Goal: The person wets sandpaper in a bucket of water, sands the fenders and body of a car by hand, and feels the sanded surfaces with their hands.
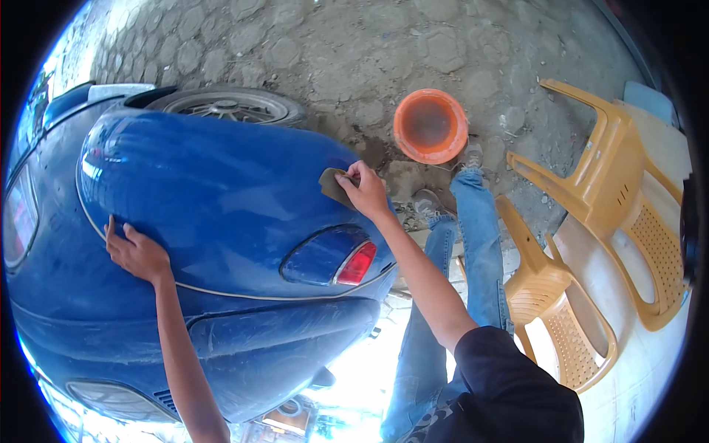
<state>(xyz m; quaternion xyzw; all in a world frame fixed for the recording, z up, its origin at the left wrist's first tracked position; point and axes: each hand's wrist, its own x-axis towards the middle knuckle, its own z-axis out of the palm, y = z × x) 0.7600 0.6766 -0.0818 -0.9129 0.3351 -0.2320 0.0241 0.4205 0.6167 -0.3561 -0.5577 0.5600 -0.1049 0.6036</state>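
Observation:
In the head view, the rounded blue fender (221, 170) of a car takes up the left and middle. My right hand (367, 192) grips a folded brownish sheet of sandpaper (336, 187) against the fender's outer end, above the red tail light (357, 263). Part of the sheet is hidden under the fingers. My left hand (138, 252) rests with its fingers apart on the blue bodywork, by the seam along the fender's inner edge. It holds nothing. Pale smudges show on the paint near it.
An orange bucket (431, 126) with murky liquid stands on the stone paving (354, 55) by my feet. Two yellow plastic chairs, one nearer (543, 284) and one farther (609, 173), are at the right. The car's wheel (229, 108) shows beyond the fender.

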